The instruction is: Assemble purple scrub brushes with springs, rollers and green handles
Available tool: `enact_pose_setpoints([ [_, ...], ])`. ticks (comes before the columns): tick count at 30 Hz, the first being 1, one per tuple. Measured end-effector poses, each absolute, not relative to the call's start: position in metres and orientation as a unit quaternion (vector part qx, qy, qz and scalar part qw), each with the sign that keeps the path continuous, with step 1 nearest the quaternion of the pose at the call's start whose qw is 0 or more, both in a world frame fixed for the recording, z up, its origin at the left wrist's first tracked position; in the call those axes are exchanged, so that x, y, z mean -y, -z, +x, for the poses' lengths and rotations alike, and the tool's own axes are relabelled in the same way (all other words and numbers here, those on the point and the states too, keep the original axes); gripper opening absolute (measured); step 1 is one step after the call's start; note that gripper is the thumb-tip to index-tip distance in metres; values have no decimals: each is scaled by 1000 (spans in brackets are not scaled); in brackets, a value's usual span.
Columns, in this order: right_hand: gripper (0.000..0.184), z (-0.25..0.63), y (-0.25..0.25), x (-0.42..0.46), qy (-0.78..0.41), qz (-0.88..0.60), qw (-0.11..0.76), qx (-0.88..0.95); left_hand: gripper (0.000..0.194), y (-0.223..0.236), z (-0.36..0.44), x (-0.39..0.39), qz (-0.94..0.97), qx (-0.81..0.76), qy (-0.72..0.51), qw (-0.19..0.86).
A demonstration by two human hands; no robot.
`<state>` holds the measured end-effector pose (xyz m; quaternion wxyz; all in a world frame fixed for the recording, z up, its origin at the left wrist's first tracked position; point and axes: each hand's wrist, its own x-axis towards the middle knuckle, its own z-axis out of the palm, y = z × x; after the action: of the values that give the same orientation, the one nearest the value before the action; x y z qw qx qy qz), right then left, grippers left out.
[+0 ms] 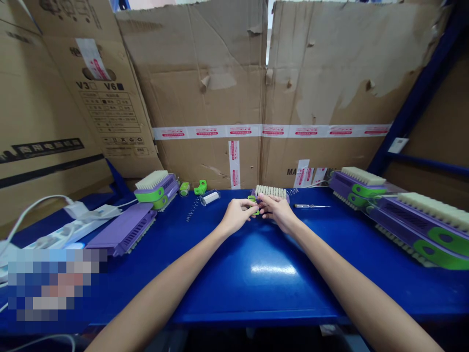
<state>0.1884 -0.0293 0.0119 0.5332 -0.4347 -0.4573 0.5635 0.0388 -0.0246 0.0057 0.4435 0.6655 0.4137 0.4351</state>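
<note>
Both my hands meet at the middle of the blue table (264,264). My left hand (237,213) and my right hand (276,209) pinch a small green plastic part (253,205) between their fingertips. Just behind them lies a purple brush (271,191) with cream bristles facing up. My right hand's fingers touch or hover at its front edge.
Purple-and-green brushes are stacked at the left (156,188) and in a row at the right (403,215). A screwdriver (311,206), a spring (192,210), a small clear vial (209,197) and green clips (200,187) lie behind. A white power strip (73,227) sits far left. Cardboard walls surround.
</note>
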Motion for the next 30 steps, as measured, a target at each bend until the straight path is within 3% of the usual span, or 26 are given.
enact_pose_setpoints([
  [10, 32, 194, -5, 25, -575, -396, 522, 490, 22, -7, 30, 17, 646, -402, -454, 464],
  [21, 35, 192, -7, 24, -457, -399, 523, 599, 23, -1, 30, 13, 657, -436, -467, 400],
  [30, 27, 196, -1, 22, -350, -395, 501, 686, 24, 0, 28, 11, 645, -495, -443, 379],
])
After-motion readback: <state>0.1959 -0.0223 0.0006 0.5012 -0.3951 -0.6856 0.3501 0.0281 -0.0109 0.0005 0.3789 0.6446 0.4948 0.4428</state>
